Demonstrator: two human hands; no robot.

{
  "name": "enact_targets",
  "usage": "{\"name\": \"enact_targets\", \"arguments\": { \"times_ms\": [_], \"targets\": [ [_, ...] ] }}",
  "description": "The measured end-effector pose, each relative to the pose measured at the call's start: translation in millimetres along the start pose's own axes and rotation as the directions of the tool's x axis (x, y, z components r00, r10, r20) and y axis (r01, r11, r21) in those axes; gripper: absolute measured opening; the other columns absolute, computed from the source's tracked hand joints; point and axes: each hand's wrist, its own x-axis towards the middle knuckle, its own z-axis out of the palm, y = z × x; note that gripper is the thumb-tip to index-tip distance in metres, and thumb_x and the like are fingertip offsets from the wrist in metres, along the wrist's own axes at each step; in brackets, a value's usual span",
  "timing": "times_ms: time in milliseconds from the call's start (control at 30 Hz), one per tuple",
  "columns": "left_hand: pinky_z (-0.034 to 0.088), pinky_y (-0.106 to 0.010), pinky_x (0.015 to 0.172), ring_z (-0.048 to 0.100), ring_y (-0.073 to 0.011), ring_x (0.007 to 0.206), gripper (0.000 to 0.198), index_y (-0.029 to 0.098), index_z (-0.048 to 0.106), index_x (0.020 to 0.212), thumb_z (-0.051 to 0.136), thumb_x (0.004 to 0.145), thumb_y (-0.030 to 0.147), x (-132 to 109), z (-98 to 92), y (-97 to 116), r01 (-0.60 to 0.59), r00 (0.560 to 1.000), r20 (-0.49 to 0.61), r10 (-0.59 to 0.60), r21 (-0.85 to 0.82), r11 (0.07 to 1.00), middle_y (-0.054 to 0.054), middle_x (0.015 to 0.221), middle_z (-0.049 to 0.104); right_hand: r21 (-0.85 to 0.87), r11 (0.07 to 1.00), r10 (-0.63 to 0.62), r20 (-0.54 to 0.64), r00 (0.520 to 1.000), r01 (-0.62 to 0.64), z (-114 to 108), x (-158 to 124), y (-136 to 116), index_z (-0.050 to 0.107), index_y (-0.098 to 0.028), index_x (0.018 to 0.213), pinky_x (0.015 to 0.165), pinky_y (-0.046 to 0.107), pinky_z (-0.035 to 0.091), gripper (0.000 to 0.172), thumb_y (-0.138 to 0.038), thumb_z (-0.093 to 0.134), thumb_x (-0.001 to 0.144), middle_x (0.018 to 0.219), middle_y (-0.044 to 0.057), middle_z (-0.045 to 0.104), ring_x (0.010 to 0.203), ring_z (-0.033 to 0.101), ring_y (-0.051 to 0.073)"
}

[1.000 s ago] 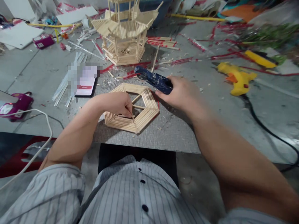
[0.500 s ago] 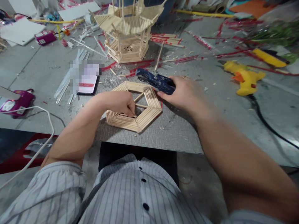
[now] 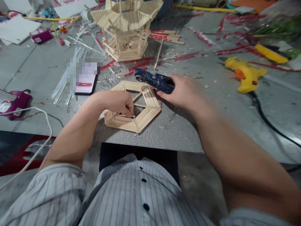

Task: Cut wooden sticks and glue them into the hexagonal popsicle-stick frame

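Observation:
A hexagonal frame of thin wooden sticks (image 3: 148, 116) lies flat near the table's front edge, with sticks crossing its open centre. My left hand (image 3: 118, 102) is over the frame's left part, its fingers pinched down inside the opening near the front side. Whatever is between those fingertips is too small to make out. My right hand (image 3: 181, 91) is wrapped round a dark blue tool (image 3: 152, 81), which sits just beyond the frame's back right side. Behind stands a pavilion-like model of wooden sticks (image 3: 127, 37) with a flared roof.
A phone (image 3: 86, 78) and clear glue sticks (image 3: 62, 80) lie to the left, near purple devices (image 3: 17, 102) and a white cable (image 3: 48, 117). At the right is a yellow glue gun (image 3: 245, 75) with a black cord. Red wrappers and sticks (image 3: 164, 36) litter the back.
The whole view has shifted slightly, so everything appears a little further left. Both hands keep nearly the same pose and hold.

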Motion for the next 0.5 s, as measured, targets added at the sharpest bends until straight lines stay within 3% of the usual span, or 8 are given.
{"name": "enact_targets", "arguments": {
  "times_ms": [333, 433, 500],
  "targets": [
    [0.04, -0.022, 0.057, 0.06, -0.0126, 0.056, 0.007, 0.025, 0.072, 0.059, 0.072, 0.061, 0.018, -1.0, -1.6, 1.8, 0.019, 0.998, 0.058, -0.016, -0.059, 0.998, 0.004, 0.06, 0.07, 0.007, 1.0, 0.003, 0.019, 1.0, -0.004, -2.1, 0.0, -1.3, 0.06, -0.016, 0.121, 0.083, 0.048, 0.045, 0.055, -0.045, 0.062, 0.074, 0.108, 0.017, 0.065, 0.101, 0.059, 0.037],
    [0.04, -0.023, 0.058, 0.058, -0.0122, 0.055, 0.008, 0.025, 0.072, 0.059, 0.07, 0.062, 0.018, -0.5, -3.0, 0.2, 0.009, 1.0, -0.002, -0.01, -0.049, 0.999, 0.004, 0.056, 0.067, 0.02, 1.0, 0.013, 0.003, 1.0, -0.013, -1.4, 0.6, -1.4, 0.059, -0.014, 0.122, 0.084, 0.047, 0.045, 0.058, -0.047, 0.061, 0.075, 0.111, 0.018, 0.064, 0.103, 0.059, 0.037],
    [0.04, -0.024, 0.059, 0.057, -0.0116, 0.053, 0.008, 0.024, 0.071, 0.06, 0.068, 0.064, 0.018, 0.4, -4.1, -1.5, -0.012, 0.994, -0.113, 0.004, -0.077, 0.997, 0.004, 0.054, 0.064, 0.055, 0.998, 0.02, -0.017, 1.0, -0.019, -1.3, 0.9, -1.8, 0.058, -0.014, 0.122, 0.085, 0.046, 0.045, 0.057, -0.049, 0.058, 0.077, 0.112, 0.018, 0.064, 0.104, 0.058, 0.036]
  ]
}}
